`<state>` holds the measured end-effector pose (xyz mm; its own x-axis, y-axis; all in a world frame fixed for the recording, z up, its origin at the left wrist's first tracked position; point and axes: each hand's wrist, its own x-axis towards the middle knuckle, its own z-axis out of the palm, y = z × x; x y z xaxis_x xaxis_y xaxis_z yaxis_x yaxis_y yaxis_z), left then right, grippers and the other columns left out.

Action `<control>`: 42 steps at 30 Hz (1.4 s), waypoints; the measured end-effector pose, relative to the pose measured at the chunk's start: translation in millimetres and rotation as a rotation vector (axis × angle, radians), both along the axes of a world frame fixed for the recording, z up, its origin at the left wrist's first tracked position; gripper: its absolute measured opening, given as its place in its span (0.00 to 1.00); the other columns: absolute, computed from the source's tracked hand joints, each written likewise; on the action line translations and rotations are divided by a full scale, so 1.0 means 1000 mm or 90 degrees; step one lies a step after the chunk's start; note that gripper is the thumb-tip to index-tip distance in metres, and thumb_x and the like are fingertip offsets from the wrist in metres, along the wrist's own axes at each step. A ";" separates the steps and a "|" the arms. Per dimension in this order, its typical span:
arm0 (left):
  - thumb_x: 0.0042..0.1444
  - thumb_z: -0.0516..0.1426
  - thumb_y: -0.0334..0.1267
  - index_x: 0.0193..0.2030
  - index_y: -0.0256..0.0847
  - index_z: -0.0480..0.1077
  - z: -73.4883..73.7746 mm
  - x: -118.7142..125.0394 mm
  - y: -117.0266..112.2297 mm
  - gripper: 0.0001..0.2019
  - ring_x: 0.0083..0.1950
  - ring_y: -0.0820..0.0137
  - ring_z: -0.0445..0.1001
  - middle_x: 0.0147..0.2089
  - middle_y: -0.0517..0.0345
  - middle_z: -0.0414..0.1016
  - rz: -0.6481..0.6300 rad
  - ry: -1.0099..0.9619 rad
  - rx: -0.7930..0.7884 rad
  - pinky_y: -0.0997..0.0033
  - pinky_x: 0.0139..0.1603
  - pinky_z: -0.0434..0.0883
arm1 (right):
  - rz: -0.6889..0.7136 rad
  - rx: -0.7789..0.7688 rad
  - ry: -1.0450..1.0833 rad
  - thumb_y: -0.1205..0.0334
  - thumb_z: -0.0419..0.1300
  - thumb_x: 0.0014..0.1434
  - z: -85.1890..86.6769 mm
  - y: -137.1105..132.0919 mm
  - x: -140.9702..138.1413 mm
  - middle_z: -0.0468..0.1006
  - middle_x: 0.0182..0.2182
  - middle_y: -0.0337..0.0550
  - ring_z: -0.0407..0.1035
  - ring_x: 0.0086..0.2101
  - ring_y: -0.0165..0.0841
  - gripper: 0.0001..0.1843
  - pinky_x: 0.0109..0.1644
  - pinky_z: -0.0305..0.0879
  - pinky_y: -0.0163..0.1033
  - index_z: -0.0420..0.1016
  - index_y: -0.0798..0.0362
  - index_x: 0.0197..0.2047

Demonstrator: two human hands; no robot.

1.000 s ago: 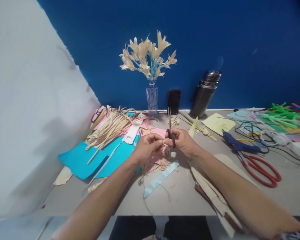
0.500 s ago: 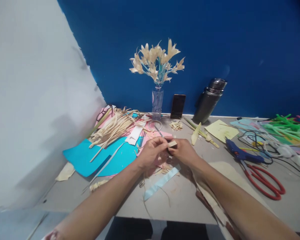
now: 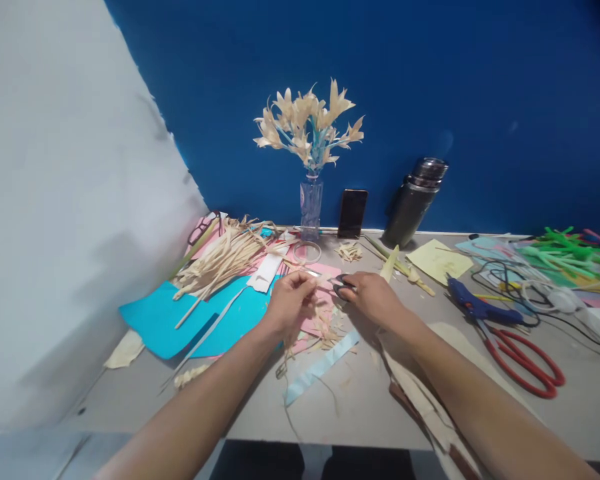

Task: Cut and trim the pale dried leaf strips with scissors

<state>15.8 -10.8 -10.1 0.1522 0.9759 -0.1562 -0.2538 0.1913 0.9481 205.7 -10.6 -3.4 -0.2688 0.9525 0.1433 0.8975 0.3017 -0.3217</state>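
My left hand (image 3: 289, 301) pinches a small pale strip of dried leaf (image 3: 314, 274) above the pink paper (image 3: 314, 319). My right hand (image 3: 373, 298) is closed around small black-handled scissors (image 3: 341, 285), whose blades point left toward the strip. Both hands hover over the middle of the grey table (image 3: 360, 400), with pale leaf scraps (image 3: 325, 330) lying just under them. A light blue paper strip (image 3: 320, 367) lies in front of the hands.
A glass vase of pale leaf flowers (image 3: 310, 140), a phone (image 3: 352, 213) and a dark flask (image 3: 414, 200) stand at the blue back wall. Cyan paper (image 3: 180, 317) and leaf strips (image 3: 230, 253) lie left. A blue glue gun (image 3: 475, 307), red scissors (image 3: 523, 360), cables and green pieces lie right.
The scissors, upright a second ago, now point left and low in my right hand. My hands have moved slightly apart, the left still pinching the pale strip.
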 end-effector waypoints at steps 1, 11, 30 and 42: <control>0.45 0.67 0.45 0.28 0.37 0.69 0.000 -0.001 0.001 0.15 0.19 0.78 0.65 0.20 0.63 0.68 -0.012 -0.010 -0.006 0.77 0.22 0.66 | -0.001 -0.017 -0.053 0.60 0.56 0.63 -0.002 -0.001 -0.001 0.76 0.35 0.51 0.71 0.36 0.38 0.12 0.36 0.56 0.37 0.79 0.55 0.38; 0.42 0.68 0.40 0.31 0.36 0.69 0.002 -0.001 0.001 0.14 0.22 0.76 0.69 0.22 0.60 0.72 -0.034 -0.045 -0.015 0.78 0.24 0.66 | 0.030 -0.095 0.114 0.65 0.57 0.59 0.007 0.000 0.002 0.77 0.37 0.48 0.71 0.37 0.37 0.09 0.38 0.60 0.38 0.78 0.54 0.40; 0.48 0.66 0.45 0.33 0.40 0.64 0.009 0.002 -0.013 0.17 0.24 0.72 0.71 0.26 0.59 0.72 -0.183 -0.162 -0.058 0.73 0.25 0.68 | -0.015 -0.210 0.759 0.55 0.70 0.47 0.017 -0.015 -0.021 0.73 0.23 0.36 0.65 0.24 0.29 0.13 0.29 0.61 0.35 0.73 0.53 0.30; 0.46 0.68 0.45 0.29 0.39 0.65 0.010 -0.008 -0.011 0.18 0.25 0.73 0.70 0.24 0.58 0.71 -0.334 -0.160 -0.032 0.73 0.27 0.68 | 0.114 -0.475 0.973 0.63 0.69 0.45 0.010 -0.016 -0.017 0.73 0.24 0.38 0.69 0.25 0.31 0.10 0.32 0.65 0.38 0.71 0.52 0.28</control>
